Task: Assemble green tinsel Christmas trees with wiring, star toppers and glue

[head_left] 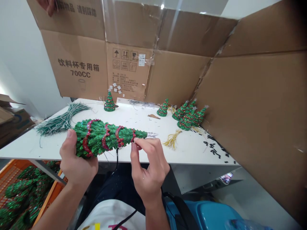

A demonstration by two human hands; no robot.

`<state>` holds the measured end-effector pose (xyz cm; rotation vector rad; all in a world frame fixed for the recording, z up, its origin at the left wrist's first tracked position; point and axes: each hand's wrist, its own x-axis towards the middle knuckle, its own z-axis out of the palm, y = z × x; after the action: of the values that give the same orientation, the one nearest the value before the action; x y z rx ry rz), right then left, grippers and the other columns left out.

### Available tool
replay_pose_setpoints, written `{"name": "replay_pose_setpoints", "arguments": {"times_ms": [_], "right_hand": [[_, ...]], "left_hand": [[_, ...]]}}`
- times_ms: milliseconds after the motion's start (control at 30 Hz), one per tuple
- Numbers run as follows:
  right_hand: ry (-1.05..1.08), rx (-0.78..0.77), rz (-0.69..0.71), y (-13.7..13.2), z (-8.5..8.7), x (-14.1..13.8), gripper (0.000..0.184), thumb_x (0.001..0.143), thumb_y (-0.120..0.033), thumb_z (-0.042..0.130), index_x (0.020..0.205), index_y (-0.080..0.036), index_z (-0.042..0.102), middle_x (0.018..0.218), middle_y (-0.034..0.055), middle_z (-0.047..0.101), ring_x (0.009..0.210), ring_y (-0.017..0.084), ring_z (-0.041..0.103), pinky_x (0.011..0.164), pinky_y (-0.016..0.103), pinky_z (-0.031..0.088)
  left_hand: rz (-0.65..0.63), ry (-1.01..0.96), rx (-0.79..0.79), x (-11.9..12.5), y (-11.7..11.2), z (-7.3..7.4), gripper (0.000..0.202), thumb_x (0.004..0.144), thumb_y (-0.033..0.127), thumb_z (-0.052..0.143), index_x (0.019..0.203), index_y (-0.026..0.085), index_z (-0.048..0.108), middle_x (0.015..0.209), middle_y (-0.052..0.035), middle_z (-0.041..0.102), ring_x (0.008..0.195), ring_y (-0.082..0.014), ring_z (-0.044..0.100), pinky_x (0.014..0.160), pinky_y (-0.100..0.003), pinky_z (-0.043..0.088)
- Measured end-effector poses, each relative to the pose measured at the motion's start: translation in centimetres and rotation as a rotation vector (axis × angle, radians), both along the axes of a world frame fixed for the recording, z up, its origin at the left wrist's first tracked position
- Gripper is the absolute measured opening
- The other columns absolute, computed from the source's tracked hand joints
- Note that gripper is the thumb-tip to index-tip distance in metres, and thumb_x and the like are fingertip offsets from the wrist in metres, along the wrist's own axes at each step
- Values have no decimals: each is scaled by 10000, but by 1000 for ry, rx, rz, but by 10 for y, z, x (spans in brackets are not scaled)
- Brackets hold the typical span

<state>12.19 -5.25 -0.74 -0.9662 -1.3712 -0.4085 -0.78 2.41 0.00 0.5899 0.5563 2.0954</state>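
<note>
A green glittery miniature Christmas tree [100, 137] with a red garland wound round it lies on its side in my hands, its clear star tip pointing right. My left hand [75, 159] is closed round its wide base. My right hand [147, 166] pinches the red garland near the narrow tip with thumb and fingers. A thin black wire hangs down from the tree's underside. Both hands hover at the front edge of the white table [134, 150].
Finished small trees stand on the table: one [109, 103] at the back, one [163, 108] in the middle, a cluster [189, 116] at right. A bundle of green wires [59, 119] lies left, gold strands [171, 139] near centre. Cardboard walls [251, 105] surround the table. An orange crate [14, 179] of trees sits lower left.
</note>
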Motion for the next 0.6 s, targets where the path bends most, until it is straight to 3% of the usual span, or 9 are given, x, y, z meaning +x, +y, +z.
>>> {"name": "replay_pose_setpoints", "arguments": {"times_ms": [400, 600], "right_hand": [[38, -19, 37, 3, -4, 0, 301, 959, 60, 663, 1146, -171, 715, 943, 62, 689, 882, 177, 642, 769, 344, 564], [45, -21, 55, 3, -5, -5, 333, 959, 69, 645, 1169, -179, 715, 959, 63, 677, 897, 182, 646, 770, 341, 572]], "left_hand": [[52, -45, -39, 1, 0, 6, 209, 848, 385, 793, 737, 218, 734, 729, 40, 702, 747, -172, 692, 759, -300, 614], [58, -60, -43, -3, 1, 7, 189, 828, 392, 820, 766, 229, 745, 762, 37, 734, 842, -193, 737, 835, -319, 641]]}}
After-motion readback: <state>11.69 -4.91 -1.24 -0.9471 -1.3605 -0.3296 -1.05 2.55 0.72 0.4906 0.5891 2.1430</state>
